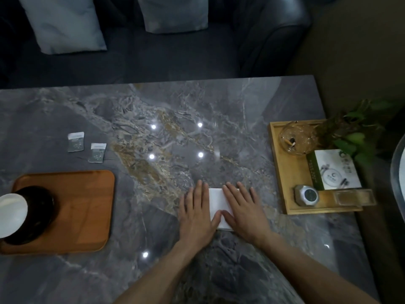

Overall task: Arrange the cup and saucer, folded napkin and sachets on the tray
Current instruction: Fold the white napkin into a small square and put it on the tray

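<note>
- both hands, left hand (pixel 196 212) and right hand (pixel 243 210), lie spread flat, pressing the white folded paper napkin (pixel 217 201).
- we judge the rounded brown wooden tray (pixel 87 207) lies well to the left; left hand nearer.

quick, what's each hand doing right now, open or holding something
Left hand: open, fingers straight, pressing flat on the white napkin.
Right hand: open, fingers straight, pressing flat on the same napkin.
</note>
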Available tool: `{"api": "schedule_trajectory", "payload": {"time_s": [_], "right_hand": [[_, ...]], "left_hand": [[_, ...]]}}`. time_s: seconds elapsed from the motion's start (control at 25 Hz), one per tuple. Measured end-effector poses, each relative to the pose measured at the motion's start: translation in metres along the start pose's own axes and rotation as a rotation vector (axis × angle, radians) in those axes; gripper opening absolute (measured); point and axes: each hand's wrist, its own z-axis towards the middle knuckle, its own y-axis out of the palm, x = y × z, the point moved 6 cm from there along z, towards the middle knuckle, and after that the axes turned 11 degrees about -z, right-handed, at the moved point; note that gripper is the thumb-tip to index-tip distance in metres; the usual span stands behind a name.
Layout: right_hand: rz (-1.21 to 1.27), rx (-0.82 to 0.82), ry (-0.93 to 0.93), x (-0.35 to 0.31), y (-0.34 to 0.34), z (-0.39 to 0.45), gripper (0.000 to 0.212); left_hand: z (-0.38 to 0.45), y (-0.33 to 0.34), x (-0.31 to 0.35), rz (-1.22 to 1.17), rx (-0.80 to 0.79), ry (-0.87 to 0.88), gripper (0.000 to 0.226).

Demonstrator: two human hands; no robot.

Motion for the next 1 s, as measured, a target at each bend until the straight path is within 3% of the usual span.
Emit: {"api": "schedule_trajectory", "payload": {"time_s": [0.16,0.32,0.52,0.76,1.0], "right_hand": [[0.021,-0.014,-0.013,0.004,-0.024,0.012,0.079],[0.025,-0.107,0.054,0.004,-0.03,0.022,0.081],[0.171,-0.176,0.164,0.003,-0.023,0.018,0.067],[0.631,-0.262,0.225,0.018,-0.024,-0.003,0.036],[1.115,-0.301,0.099,0.003,-0.055,-0.05,0.041]], "left_hand": [[-0.022,-0.015,-0.014,-0.053,0.123,-0.171,0.069],[-0.033,-0.02,-0.014,-0.044,0.006,-0.366,0.066],[-0.036,-0.016,-0.007,-0.328,-0.097,-0.524,0.055],[-0.034,-0.011,-0.012,-0.651,-0.146,-0.497,0.016],[-0.053,-0.039,-0.006,-1.119,-0.043,-0.401,0.018]]}}
